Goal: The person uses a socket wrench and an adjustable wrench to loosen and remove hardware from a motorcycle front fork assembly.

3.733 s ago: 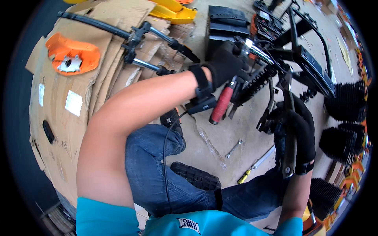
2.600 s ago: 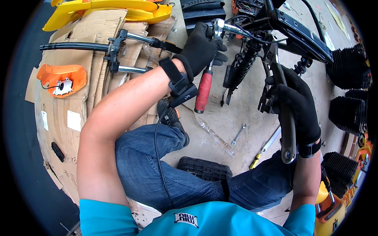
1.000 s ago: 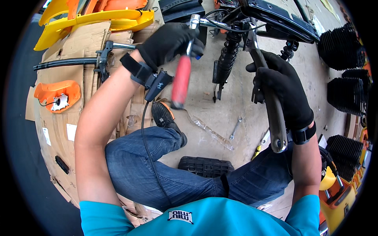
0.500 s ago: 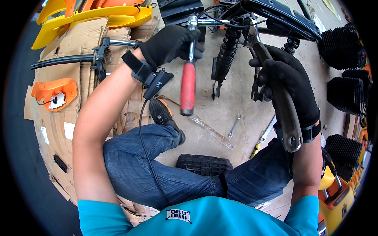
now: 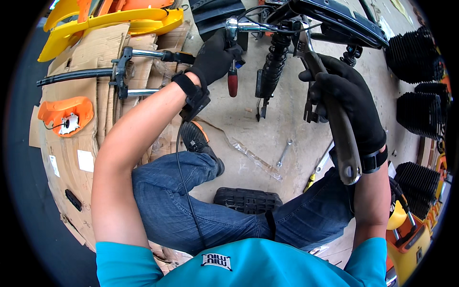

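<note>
My gloved left hand (image 5: 213, 60) is closed round a socket ratchet (image 5: 232, 82), close below its chrome head. Only the end of the red grip shows beneath the fingers. From the head a chrome socket piece (image 5: 256, 27) runs right to the frame above a black coil-spring shock absorber (image 5: 273, 64). My gloved right hand (image 5: 356, 103) grips a large wrench with a dark grey handle (image 5: 345, 148), a hole at its near end. The wrench's far end reaches up to the frame (image 5: 337, 24) beside the shock; its exact seat is hidden.
A small combination wrench (image 5: 285, 152) and a plastic strip (image 5: 256, 158) lie on the floor. Flattened cardboard (image 5: 110, 48) at left bears a fork assembly (image 5: 123, 71) and an orange shell (image 5: 67, 115). Black ribbed parts (image 5: 416, 57) stand at right. A black tread pad (image 5: 248, 200) lies between my legs.
My left hand has moved up and slightly right, nearer the ratchet head. The red grip has swung away from me and looks shorter. My right hand and its wrench have barely shifted.
</note>
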